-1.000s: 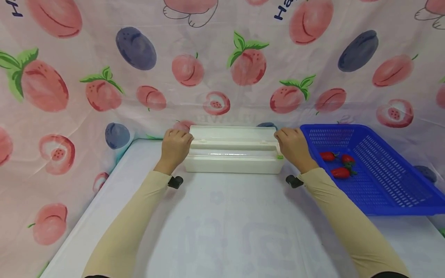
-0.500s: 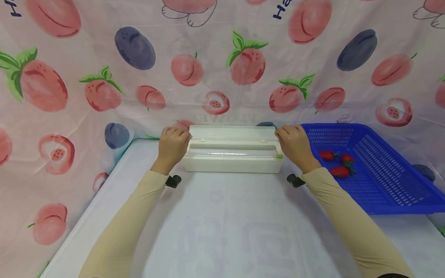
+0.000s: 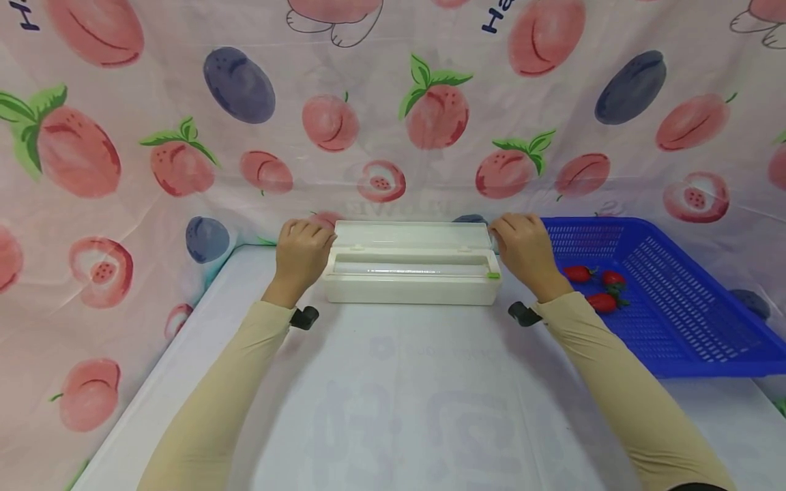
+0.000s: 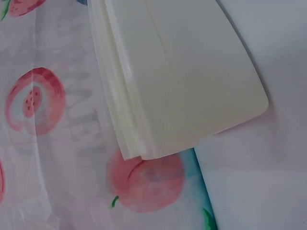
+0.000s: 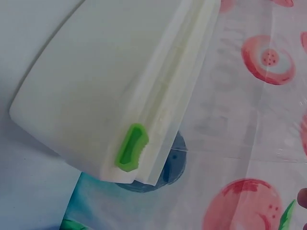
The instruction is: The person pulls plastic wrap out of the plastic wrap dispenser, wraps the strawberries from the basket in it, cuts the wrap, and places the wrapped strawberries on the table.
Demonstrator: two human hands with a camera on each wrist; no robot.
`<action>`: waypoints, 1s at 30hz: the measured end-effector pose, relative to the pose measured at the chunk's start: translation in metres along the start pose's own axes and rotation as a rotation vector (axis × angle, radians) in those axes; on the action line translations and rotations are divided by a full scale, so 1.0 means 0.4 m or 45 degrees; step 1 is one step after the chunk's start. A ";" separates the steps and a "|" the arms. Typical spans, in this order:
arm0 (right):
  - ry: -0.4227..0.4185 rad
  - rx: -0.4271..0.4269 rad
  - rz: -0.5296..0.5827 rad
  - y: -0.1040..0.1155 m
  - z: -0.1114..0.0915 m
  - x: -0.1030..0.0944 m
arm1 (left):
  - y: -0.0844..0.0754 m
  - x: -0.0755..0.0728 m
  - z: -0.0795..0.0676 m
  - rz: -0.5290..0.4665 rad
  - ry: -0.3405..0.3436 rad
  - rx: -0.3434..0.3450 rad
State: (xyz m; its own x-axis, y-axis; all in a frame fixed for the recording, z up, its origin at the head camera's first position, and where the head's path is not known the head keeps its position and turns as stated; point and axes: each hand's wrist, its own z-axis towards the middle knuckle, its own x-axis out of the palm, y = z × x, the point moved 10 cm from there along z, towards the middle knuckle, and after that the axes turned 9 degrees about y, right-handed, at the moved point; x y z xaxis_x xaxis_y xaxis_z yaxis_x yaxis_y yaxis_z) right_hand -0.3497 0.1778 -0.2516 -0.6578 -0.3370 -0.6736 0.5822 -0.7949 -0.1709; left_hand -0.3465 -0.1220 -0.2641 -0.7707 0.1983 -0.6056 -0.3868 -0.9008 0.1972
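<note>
A long white cling film box [image 3: 413, 292] stands against the patterned backdrop, with a clear roll of film [image 3: 405, 269] inside. Its translucent lid [image 3: 413, 235] is raised at the back. Fingers curled, my left hand [image 3: 303, 256] pinches the lid's left corner. At the opposite corner my right hand [image 3: 527, 254] does the same. Both wrist views look at the box ends from close by; a green cutter [image 5: 131, 148] sits on the right end. My left fingers are out of the left wrist view, and only a fingertip [image 5: 303, 197] enters the right one.
To the right, a blue plastic basket [image 3: 675, 320] holds several red strawberries [image 3: 604, 302]; my right forearm passes over its near left edge. A fruit-print cloth [image 3: 381, 102] hangs behind. A white sheet [image 3: 405, 395] covers the table in front of the box.
Both hands have shifted slightly outward, the left one to the left and the right one to the right. The box and its raised lid stay nearly still.
</note>
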 end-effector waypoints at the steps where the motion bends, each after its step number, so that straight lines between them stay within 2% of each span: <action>1: -0.001 0.001 0.000 0.000 0.002 -0.002 | 0.000 -0.004 0.001 -0.001 -0.008 0.001; 19: -0.002 0.068 -0.033 -0.006 0.025 -0.043 | 0.002 -0.056 0.017 -0.025 -0.078 -0.009; 30: -0.017 0.091 -0.015 -0.012 0.032 -0.057 | 0.003 -0.071 0.026 -0.014 -0.074 0.002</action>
State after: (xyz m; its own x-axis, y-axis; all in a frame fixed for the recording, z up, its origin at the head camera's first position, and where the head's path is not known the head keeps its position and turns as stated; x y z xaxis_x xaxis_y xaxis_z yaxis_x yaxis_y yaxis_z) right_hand -0.3439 0.1827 -0.2262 -0.6713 -0.3337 -0.6618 0.5390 -0.8327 -0.1269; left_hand -0.3303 -0.1248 -0.2385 -0.7944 0.2307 -0.5619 -0.3965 -0.8977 0.1921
